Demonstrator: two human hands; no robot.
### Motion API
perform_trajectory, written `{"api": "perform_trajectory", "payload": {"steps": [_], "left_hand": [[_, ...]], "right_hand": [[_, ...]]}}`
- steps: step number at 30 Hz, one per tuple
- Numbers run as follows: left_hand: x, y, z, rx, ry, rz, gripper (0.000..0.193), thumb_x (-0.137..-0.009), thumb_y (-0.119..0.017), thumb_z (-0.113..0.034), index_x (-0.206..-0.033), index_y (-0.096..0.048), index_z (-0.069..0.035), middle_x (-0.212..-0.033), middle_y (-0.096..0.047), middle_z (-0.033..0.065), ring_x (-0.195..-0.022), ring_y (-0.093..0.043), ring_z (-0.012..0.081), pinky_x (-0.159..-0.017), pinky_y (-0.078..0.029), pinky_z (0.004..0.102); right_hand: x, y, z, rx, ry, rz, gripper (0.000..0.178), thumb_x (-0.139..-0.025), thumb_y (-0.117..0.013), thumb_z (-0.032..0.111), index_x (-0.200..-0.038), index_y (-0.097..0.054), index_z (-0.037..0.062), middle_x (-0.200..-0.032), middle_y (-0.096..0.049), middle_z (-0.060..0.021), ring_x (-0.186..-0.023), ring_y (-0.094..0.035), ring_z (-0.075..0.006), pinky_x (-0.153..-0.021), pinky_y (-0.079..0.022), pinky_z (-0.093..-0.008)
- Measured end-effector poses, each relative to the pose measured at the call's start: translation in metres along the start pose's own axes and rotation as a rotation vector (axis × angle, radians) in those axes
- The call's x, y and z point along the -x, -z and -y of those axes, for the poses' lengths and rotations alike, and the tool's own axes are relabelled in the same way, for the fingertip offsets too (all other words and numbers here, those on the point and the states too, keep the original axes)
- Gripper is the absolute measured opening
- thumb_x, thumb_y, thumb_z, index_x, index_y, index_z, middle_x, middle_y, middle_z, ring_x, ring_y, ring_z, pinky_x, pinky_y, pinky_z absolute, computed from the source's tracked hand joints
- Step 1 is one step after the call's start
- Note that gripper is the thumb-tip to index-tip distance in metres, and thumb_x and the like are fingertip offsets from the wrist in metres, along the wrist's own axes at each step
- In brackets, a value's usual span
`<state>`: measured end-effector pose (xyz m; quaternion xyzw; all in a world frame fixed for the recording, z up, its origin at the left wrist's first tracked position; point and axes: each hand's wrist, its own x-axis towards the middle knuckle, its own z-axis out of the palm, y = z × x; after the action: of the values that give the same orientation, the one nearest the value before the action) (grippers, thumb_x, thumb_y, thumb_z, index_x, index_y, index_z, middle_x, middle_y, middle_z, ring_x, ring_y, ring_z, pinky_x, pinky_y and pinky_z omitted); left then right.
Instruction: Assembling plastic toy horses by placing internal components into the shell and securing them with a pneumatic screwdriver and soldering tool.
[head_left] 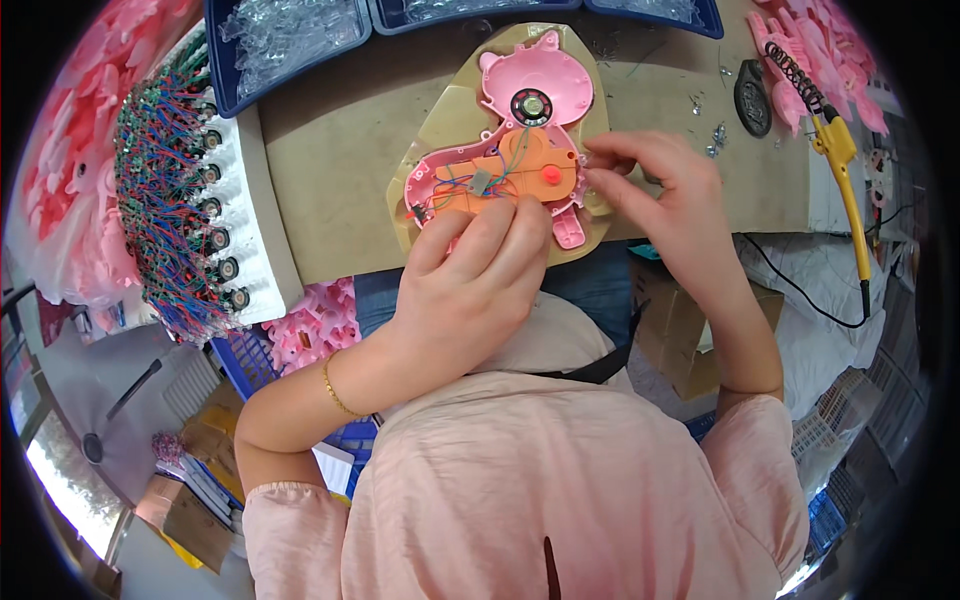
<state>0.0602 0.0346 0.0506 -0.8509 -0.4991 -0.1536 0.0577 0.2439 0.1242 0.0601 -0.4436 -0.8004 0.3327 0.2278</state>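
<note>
Bending over the lower edge of the orange block [520,165], the left hand [470,285] has its fingers curled close together; the tips are partly hidden, so whether they grip anything cannot be told. The right hand [675,190] has thumb and index finger parted by a small gap, both tips at the right rim of the pink shell [560,85]; nothing shows clearly between them.

Along the bench's far edge, blue trays [225,75] hold clear plastic pieces [290,40]. Below the bench at left, a blue basket [240,360] sits beside pink parts [315,325].

The pink shell lies open in a tan holder [440,125], in front of the left fingers and left of the right ones. Inside it are the orange block, thin wires [480,182] and a round speaker [531,105].
</note>
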Motion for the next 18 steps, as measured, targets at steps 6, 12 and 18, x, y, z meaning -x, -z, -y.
{"api": "perform_trajectory", "payload": {"steps": [6,12,18], "left_hand": [[0.0,-0.002,0.0,0.022,0.03,-0.018,0.035,-0.066,-0.061,-0.014,-0.1,-0.064,-0.007,-0.107,-0.056,0.0012,-0.097,-0.051,0.0149,-0.083,-0.036,0.0303],[0.001,-0.001,-0.003,0.029,0.019,-0.028,0.034,-0.066,-0.061,-0.013,-0.1,-0.065,-0.008,-0.106,-0.056,0.0013,-0.096,-0.051,0.0151,-0.083,-0.036,0.03],[0.002,-0.002,-0.001,0.061,0.05,-0.008,0.033,-0.067,-0.061,-0.012,-0.099,-0.065,-0.008,-0.106,-0.056,0.0009,-0.096,-0.051,0.0149,-0.083,-0.037,0.03]], "right_hand": [[-0.002,-0.002,-0.003,0.147,0.163,0.039,0.015,-0.076,-0.065,0.007,-0.09,-0.064,0.0023,-0.08,-0.063,-0.0057,-0.075,-0.058,-0.0164,-0.07,-0.043,-0.0282],[-0.003,-0.002,0.003,0.067,0.043,0.041,0.015,-0.076,-0.064,0.007,-0.088,-0.06,-0.0004,-0.079,-0.059,-0.0073,-0.073,-0.057,-0.0204,-0.067,-0.043,-0.0294],[-0.008,-0.002,-0.001,0.169,0.085,0.149,0.01,-0.076,-0.062,0.002,-0.086,-0.058,-0.0003,-0.081,-0.058,-0.0081,-0.079,-0.058,-0.0201,-0.068,-0.045,-0.0294]]}}
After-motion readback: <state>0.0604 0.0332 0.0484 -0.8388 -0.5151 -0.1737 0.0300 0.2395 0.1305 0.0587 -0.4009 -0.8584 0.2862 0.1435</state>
